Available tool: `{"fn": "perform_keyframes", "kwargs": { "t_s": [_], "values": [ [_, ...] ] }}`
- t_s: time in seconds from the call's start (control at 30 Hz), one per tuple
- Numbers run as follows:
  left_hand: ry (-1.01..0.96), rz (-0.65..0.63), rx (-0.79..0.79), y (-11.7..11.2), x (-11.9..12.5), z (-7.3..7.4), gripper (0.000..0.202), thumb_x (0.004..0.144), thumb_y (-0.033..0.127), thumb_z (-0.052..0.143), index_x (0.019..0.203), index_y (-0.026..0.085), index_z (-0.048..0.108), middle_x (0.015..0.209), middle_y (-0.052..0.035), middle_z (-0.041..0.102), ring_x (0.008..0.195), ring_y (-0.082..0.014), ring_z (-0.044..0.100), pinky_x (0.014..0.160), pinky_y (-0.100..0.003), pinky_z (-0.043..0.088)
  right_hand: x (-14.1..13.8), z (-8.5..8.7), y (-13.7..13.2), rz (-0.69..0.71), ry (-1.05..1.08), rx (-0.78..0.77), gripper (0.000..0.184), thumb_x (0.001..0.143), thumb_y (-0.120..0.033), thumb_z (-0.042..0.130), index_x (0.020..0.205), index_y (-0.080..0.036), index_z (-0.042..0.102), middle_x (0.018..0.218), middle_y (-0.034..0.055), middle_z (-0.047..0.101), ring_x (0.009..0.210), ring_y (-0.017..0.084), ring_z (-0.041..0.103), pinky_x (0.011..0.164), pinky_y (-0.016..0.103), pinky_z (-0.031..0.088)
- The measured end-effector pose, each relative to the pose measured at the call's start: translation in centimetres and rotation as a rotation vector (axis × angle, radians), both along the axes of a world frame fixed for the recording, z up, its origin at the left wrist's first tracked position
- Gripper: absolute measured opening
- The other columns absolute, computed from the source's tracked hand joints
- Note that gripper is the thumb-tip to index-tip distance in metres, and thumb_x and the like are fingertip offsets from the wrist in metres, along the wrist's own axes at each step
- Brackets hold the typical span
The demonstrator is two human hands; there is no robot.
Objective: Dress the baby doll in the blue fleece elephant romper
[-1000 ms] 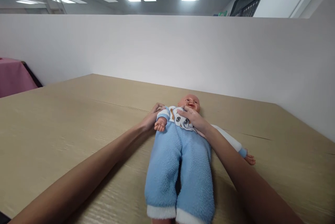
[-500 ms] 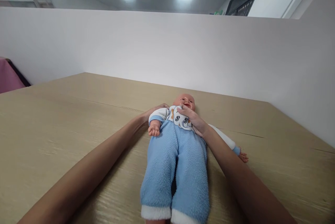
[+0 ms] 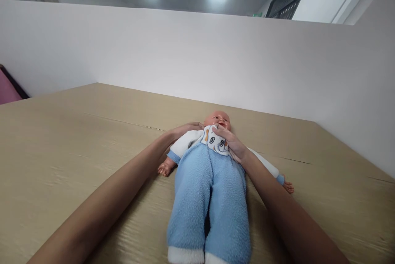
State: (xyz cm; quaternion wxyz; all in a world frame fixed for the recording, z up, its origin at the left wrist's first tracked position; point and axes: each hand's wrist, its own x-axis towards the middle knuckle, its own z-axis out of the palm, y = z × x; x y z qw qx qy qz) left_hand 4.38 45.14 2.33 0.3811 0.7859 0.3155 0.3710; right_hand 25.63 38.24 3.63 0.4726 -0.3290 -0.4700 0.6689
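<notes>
A baby doll (image 3: 212, 181) in a fuzzy light-blue romper with white sleeves lies on its back on the wooden table (image 3: 70, 144), head (image 3: 219, 119) away from me. My left hand (image 3: 182, 129) lies at the doll's shoulder on the left, fingers curled onto the white sleeve. My right hand (image 3: 231, 142) rests on the doll's chest by the printed bib, fingers pinching the fabric near the collar. The doll's arm on the left (image 3: 169, 161) stretches down onto the table; its other arm (image 3: 279, 177) shows past my right forearm.
A white partition wall (image 3: 197, 58) runs along the far edge and right side of the table. A pink cloth-covered object (image 3: 8, 91) shows at the far left. Ceiling lights are above.
The doll's arm on the left has dropped from a bent, raised pose to lying stretched out on the table. My left hand slid further over the shoulder. The view shifted slightly.
</notes>
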Motion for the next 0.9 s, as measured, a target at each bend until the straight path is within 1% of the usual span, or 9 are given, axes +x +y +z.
{"fn": "perform_keyframes", "kwargs": {
  "t_s": [0.1, 0.17, 0.23, 0.33, 0.43, 0.5, 0.6, 0.77, 0.9],
  "values": [
    [0.168, -0.013, -0.097, 1.4, -1.0, 1.0, 0.034, 0.09, 0.05, 0.073, 0.085, 0.017, 0.072, 0.08, -0.004, 0.072, 0.076, -0.0218, 0.067, 0.068, -0.032, 0.054, -0.3, 0.1, -0.2, -0.011, -0.005, -0.013, 0.031, 0.087, -0.039, 0.086, 0.107, -0.023, 0.07, 0.101, 0.0024, 0.08, 0.084, 0.017, 0.074, 0.073, 0.024, 0.06],
    [0.297, 0.081, -0.111, 1.7, -1.4, 1.6, 0.032, 0.086, 0.05, 0.074, 0.086, 0.018, 0.07, 0.077, -0.004, 0.072, 0.074, -0.0227, 0.065, 0.065, -0.031, 0.048, -0.5, 0.4, -0.3, -0.019, -0.018, -0.003, 0.029, 0.087, -0.04, 0.085, 0.104, -0.023, 0.07, 0.098, 0.0018, 0.079, 0.083, 0.016, 0.073, 0.073, 0.024, 0.059],
    [0.403, 0.19, -0.051, 1.6, -1.4, 2.1, 0.032, 0.086, 0.05, 0.073, 0.096, 0.019, 0.068, 0.087, -0.0059, 0.075, 0.081, -0.0243, 0.067, 0.067, -0.031, 0.046, -0.3, 1.2, -0.3, -0.025, -0.079, 0.002, 0.03, 0.085, -0.042, 0.086, 0.101, -0.024, 0.069, 0.095, 0.0017, 0.079, 0.082, 0.018, 0.073, 0.074, 0.027, 0.059],
    [0.552, 0.271, 0.116, 1.0, -1.1, 2.7, 0.028, 0.091, 0.046, 0.07, 0.101, 0.02, 0.067, 0.099, -0.0094, 0.078, 0.087, -0.0261, 0.069, 0.071, -0.032, 0.046, 1.2, 2.7, -0.6, -0.055, -0.42, 0.103, 0.032, 0.082, -0.047, 0.088, 0.097, -0.025, 0.071, 0.092, 0.0023, 0.079, 0.084, 0.022, 0.071, 0.074, 0.033, 0.057],
    [0.591, 0.35, 0.255, 0.0, -0.3, 3.3, 0.014, 0.096, 0.029, 0.064, 0.105, 0.018, 0.066, 0.107, -0.0136, 0.076, 0.098, -0.029, 0.069, 0.081, -0.035, 0.047, 4.1, 3.3, -1.8, -0.263, -0.92, 0.406, 0.027, 0.092, -0.053, 0.077, 0.093, -0.026, 0.075, 0.098, 0.0048, 0.079, 0.092, 0.027, 0.069, 0.08, 0.038, 0.053],
    [0.555, 0.39, 0.324, -1.1, 0.7, 3.9, 0.014, 0.1, 0.021, 0.056, 0.11, 0.017, 0.064, 0.115, -0.0158, 0.074, 0.109, -0.0304, 0.066, 0.092, -0.038, 0.047, 6.6, 2.4, -3.5, -0.43, -1.147, 0.491, 0.031, 0.1, -0.056, 0.064, 0.099, -0.027, 0.074, 0.098, 0.0074, 0.078, 0.092, 0.03, 0.069, 0.083, 0.043, 0.052],
    [0.472, 0.339, 0.488, -3.5, 2.9, 4.7, 0.019, 0.106, 0.026, 0.049, 0.112, 0.016, 0.064, 0.118, -0.0158, 0.072, 0.114, -0.0295, 0.064, 0.102, -0.04, 0.047, 10.6, -0.6, -7.3, -0.559, -1.384, 0.615, 0.041, 0.099, -0.061, 0.059, 0.114, -0.025, 0.072, 0.109, 0.0119, 0.077, 0.107, 0.035, 0.068, 0.1, 0.051, 0.049],
    [0.548, 0.033, 0.655, -6.8, 8.0, 5.0, 0.035, 0.105, 0.047, 0.057, 0.113, 0.015, 0.067, 0.125, -0.0157, 0.071, 0.125, -0.0324, 0.059, 0.114, -0.047, 0.043, 16.3, -5.4, -13.2, -0.598, -1.524, 0.627, 0.06, 0.09, -0.067, 0.064, 0.135, -0.026, 0.063, 0.129, 0.0147, 0.072, 0.118, 0.041, 0.066, 0.106, 0.057, 0.049],
    [0.7, 0.01, 0.663, -6.9, 10.8, 3.9, 0.033, 0.1, 0.044, 0.062, 0.111, 0.015, 0.071, 0.123, -0.0168, 0.073, 0.122, -0.0371, 0.06, 0.104, -0.054, 0.046, 17.8, -6.0, -14.8, -0.57, -1.462, 0.588, 0.059, 0.089, -0.062, 0.065, 0.137, -0.026, 0.061, 0.128, 0.0159, 0.072, 0.116, 0.04, 0.067, 0.1, 0.054, 0.053]
  ]
}}
